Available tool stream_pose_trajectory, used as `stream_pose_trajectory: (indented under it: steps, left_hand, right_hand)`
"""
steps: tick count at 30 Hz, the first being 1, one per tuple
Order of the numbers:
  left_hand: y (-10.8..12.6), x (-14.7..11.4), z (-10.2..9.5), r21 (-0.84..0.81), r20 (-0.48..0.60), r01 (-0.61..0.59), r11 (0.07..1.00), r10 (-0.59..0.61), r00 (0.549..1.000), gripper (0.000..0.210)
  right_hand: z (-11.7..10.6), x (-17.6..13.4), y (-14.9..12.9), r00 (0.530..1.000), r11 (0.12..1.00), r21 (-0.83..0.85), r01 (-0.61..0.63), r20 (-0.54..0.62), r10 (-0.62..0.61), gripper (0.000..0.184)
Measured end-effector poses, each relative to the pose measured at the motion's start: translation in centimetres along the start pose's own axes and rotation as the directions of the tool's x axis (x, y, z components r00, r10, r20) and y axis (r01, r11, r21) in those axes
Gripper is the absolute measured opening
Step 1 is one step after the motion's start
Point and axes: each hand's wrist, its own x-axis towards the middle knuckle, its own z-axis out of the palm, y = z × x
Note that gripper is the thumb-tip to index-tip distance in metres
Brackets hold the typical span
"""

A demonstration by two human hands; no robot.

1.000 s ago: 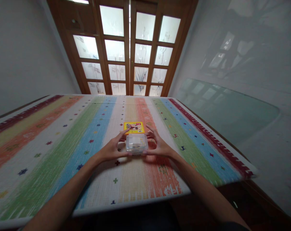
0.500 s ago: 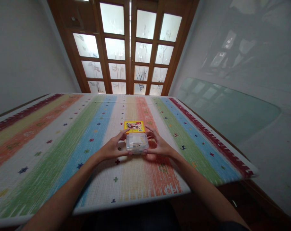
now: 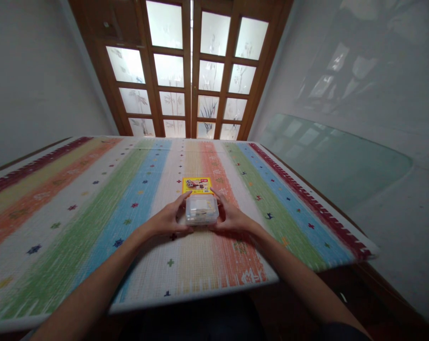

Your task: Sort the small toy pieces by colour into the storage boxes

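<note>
A small clear plastic box [image 3: 201, 210] with rounded corners is between my two hands, with pale contents that I cannot make out. My left hand [image 3: 169, 217] curves round its left side, thumb at the near edge and fingers at the far corner. On the opposite side my right hand [image 3: 233, 216] grips it in the same way. Just beyond the clear box lies a flat yellow box [image 3: 198, 185] with dark lettering, a red label and a printed picture. My fingertips overlap its near corners; whether they touch it I cannot tell.
A striped, multicoloured cloth [image 3: 129, 222] covers the table, whose near edge runs below my forearms. A pale green glass panel [image 3: 335, 156] shows by the wall at the right. Wooden doors [image 3: 191, 71] with frosted panes stand beyond the far edge.
My fingers have drawn in closer around the clear box, the right hand's most visibly. Both boxes stay in nearly the same place.
</note>
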Motion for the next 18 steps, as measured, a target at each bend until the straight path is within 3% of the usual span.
stream_pose_trajectory:
  steps: [18]
  left_hand:
    - [0.66,-0.13,-0.1,0.036,-0.018,-0.101,0.994,0.102,0.995,0.099]
  right_hand:
    - [-0.47,0.16,-0.34,1.0,0.999,-0.039,0.02,0.01,-0.02,0.119]
